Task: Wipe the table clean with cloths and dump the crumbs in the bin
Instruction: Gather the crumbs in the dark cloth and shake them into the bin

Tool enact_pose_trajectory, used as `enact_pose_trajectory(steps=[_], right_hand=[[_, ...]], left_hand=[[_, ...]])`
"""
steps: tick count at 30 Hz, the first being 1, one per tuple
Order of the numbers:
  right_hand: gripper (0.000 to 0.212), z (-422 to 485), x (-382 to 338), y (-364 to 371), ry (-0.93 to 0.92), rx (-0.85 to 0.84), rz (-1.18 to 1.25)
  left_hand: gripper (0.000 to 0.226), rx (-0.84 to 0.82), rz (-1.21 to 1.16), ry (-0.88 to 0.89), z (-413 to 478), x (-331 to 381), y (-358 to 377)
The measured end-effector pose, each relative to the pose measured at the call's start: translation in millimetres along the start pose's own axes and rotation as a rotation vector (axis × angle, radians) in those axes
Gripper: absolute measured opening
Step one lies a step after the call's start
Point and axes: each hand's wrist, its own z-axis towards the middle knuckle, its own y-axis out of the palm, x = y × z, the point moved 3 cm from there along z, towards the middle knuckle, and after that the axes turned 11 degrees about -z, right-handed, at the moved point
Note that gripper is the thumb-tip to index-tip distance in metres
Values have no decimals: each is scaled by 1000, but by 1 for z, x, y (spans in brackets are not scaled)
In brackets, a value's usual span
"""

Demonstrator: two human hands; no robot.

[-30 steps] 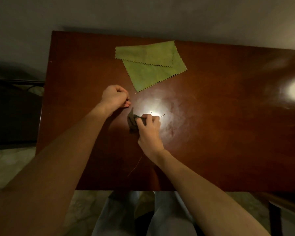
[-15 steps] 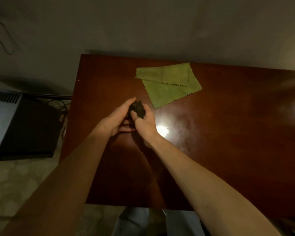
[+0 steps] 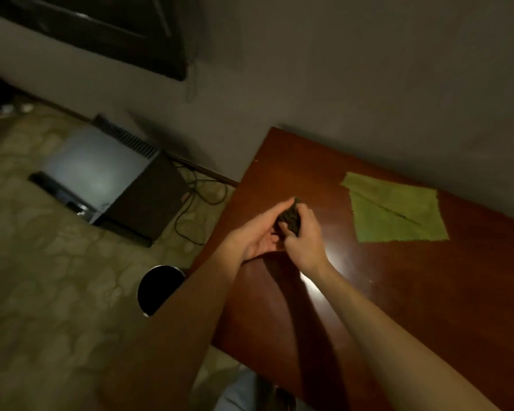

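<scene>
Mid-frame, your right hand (image 3: 304, 243) squeezes the balled cloth (image 3: 290, 218), left hand (image 3: 257, 237) cupped loose underneath, probably so crumbs don't drop.

bin (image 3: 157, 287) half behind the left forearm (image 3: 190, 310)

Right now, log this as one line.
right hand: grips dark cloth; left hand: cupped alongside; green cloth: on table; bin: on floor

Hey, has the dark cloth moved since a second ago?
Yes. The dark cloth is lifted off the table, bunched in the right hand, and further left of the green cloth, toward the table's left edge.
</scene>
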Motion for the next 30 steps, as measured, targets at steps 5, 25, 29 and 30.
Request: enact_pose_trajectory(steps=[5, 25, 29, 30], right_hand=[[33, 0, -42, 32, -129, -124, -11], [20, -113, -168, 199, -684, -590, -193], [19, -143, -178, 266, -719, -678, -214], [19, -148, -175, 286, -719, -700, -242]], left_hand=[[55, 40, -87, 103, -32, 14, -51], [63, 453, -611, 508, -198, -83, -233], [67, 579, -698, 510, -200, -118, -306], [71, 594, -704, 500, -196, -126, -324]])
